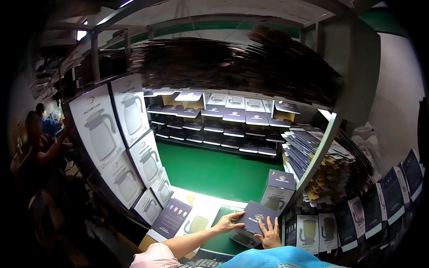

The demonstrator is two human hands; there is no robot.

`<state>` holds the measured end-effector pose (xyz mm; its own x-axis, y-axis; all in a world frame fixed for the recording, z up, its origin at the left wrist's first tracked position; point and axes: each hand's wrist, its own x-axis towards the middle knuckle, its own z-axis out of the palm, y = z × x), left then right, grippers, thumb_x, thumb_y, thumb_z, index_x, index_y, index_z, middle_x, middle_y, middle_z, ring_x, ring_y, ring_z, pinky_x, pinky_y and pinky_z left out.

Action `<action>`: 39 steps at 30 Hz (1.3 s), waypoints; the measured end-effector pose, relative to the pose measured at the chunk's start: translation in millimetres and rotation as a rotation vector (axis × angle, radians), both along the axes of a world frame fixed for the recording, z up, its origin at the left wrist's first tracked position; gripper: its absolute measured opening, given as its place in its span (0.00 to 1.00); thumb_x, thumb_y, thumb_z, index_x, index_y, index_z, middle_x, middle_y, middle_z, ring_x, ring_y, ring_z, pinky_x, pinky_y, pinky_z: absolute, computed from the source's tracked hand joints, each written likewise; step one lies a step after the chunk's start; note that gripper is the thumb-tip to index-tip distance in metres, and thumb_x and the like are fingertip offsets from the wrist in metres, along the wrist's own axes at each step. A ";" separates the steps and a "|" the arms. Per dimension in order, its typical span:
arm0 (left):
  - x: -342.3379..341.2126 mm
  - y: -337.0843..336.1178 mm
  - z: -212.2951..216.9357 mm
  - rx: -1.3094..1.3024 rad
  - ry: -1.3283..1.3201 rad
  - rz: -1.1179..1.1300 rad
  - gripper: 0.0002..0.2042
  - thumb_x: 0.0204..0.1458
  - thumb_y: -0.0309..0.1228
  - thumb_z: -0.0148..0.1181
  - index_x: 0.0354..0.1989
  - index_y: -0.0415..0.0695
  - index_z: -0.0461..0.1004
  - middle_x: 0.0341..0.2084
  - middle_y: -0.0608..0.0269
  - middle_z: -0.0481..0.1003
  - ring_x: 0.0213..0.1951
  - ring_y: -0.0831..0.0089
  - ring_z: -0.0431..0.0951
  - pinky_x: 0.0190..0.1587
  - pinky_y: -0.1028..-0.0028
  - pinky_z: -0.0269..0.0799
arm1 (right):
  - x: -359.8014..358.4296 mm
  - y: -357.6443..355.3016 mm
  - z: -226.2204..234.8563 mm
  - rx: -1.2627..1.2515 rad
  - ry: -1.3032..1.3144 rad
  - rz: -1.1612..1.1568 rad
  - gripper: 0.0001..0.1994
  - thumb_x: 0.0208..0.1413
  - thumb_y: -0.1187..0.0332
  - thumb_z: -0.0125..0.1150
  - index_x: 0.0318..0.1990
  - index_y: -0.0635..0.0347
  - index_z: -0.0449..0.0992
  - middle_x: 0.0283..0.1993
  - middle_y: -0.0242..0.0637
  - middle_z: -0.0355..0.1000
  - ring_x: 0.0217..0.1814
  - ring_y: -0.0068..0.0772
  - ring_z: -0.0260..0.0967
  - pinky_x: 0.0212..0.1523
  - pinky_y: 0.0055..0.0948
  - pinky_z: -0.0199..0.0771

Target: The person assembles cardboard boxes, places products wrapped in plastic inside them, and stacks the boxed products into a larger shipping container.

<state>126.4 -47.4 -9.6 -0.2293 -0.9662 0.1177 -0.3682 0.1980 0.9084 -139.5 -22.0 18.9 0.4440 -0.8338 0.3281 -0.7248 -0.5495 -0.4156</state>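
Note:
A dark-topped vacuum flask carton (253, 211) stands upright on the green worktop right in front of me, its lid flap down over the top. My left hand (230, 222) grips the carton's left top edge, thumb and fingers at the rim. Flat on the lid's right side lies my right hand (271, 234), fingers spread. A second dark-topped carton (278, 187) stands upright just beyond it. To the left, a flattened carton sheet (196, 222) with a flask picture lies on the bench, beside a dark printed panel (174, 217).
Stacked white flask cartons (145, 156) form a wall on the left. A shelf of dark-lidded cartons (223, 127) runs along the back. Folded cardboard (308, 152) is piled at right, near a slanted metal post (318, 156). More cartons (348, 219) line the right; a person (47, 143) is far left.

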 end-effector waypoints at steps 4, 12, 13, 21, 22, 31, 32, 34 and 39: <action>5.5 7.0 2.5 -0.070 -0.128 -0.048 0.34 0.51 0.51 0.65 0.66 0.55 0.65 0.52 0.51 0.74 0.53 0.59 0.75 0.57 0.65 0.70 | 4.1 5.7 12.7 -0.109 0.394 0.049 0.41 0.57 0.33 0.42 0.69 0.54 0.59 0.73 0.56 0.49 0.76 0.67 0.35 0.66 0.76 0.31; -7.1 -10.0 -18.1 -0.140 0.033 0.035 0.32 0.47 0.40 0.72 0.61 0.44 0.70 0.48 0.46 0.76 0.51 0.53 0.76 0.55 0.64 0.71 | 13.2 -5.5 9.3 -0.100 0.154 0.074 0.44 0.51 0.34 0.54 0.67 0.59 0.61 0.71 0.60 0.50 0.76 0.62 0.40 0.68 0.72 0.34; -7.3 -15.6 -17.1 -0.219 -0.002 0.032 0.30 0.48 0.39 0.70 0.60 0.43 0.70 0.47 0.44 0.76 0.50 0.52 0.76 0.55 0.63 0.70 | 14.6 -10.9 6.2 -0.171 0.149 0.047 0.45 0.49 0.34 0.55 0.67 0.58 0.61 0.71 0.60 0.51 0.75 0.62 0.40 0.69 0.72 0.33; -1.5 -24.6 -9.1 -0.063 -0.091 -0.082 0.45 0.45 0.42 0.74 0.70 0.44 0.55 0.52 0.45 0.71 0.52 0.56 0.72 0.55 0.64 0.71 | -13.7 -22.0 8.0 0.104 -0.018 0.182 0.39 0.48 0.45 0.67 0.65 0.56 0.66 0.73 0.45 0.53 0.77 0.50 0.42 0.75 0.55 0.35; -4.3 -21.6 3.1 -0.070 -0.102 -0.121 0.48 0.43 0.43 0.74 0.72 0.45 0.52 0.53 0.45 0.71 0.53 0.56 0.71 0.56 0.64 0.71 | -26.2 -21.7 -0.4 0.106 -0.107 0.205 0.38 0.49 0.44 0.65 0.64 0.55 0.67 0.72 0.42 0.55 0.76 0.47 0.46 0.75 0.53 0.38; 1.9 -11.2 12.6 -0.145 -0.256 -0.159 0.38 0.51 0.38 0.68 0.70 0.46 0.57 0.47 0.44 0.74 0.46 0.51 0.76 0.54 0.60 0.71 | -20.7 -16.5 -4.2 -0.227 -0.003 0.206 0.30 0.51 0.49 0.61 0.60 0.55 0.72 0.63 0.37 0.69 0.69 0.36 0.62 0.70 0.44 0.56; 1.3 -11.6 11.8 -0.144 -0.229 -0.128 0.37 0.52 0.38 0.68 0.69 0.45 0.58 0.46 0.44 0.74 0.45 0.51 0.77 0.53 0.61 0.71 | -18.9 -18.1 -9.1 -0.188 -0.090 0.214 0.31 0.50 0.50 0.63 0.60 0.57 0.72 0.63 0.38 0.69 0.68 0.38 0.62 0.69 0.43 0.57; 1.1 -12.5 13.6 -0.144 -0.201 -0.095 0.35 0.52 0.38 0.67 0.68 0.45 0.60 0.44 0.44 0.75 0.44 0.52 0.77 0.52 0.62 0.72 | -11.1 -10.3 -12.5 -0.183 -0.077 0.190 0.32 0.51 0.49 0.62 0.61 0.57 0.71 0.65 0.40 0.66 0.70 0.39 0.59 0.70 0.42 0.55; -11.9 -5.2 24.2 0.089 0.026 -0.014 0.39 0.53 0.40 0.67 0.71 0.47 0.54 0.49 0.46 0.72 0.47 0.55 0.76 0.52 0.64 0.71 | 0.1 13.5 21.4 0.031 0.214 0.096 0.42 0.51 0.47 0.62 0.70 0.54 0.56 0.75 0.39 0.49 0.78 0.39 0.41 0.75 0.49 0.38</action>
<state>114.5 -52.6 14.6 -0.2409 -0.9698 0.0377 -0.3422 0.1212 0.9318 -139.4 -8.5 40.3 0.5781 -0.7929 0.1925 -0.7436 -0.6091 -0.2759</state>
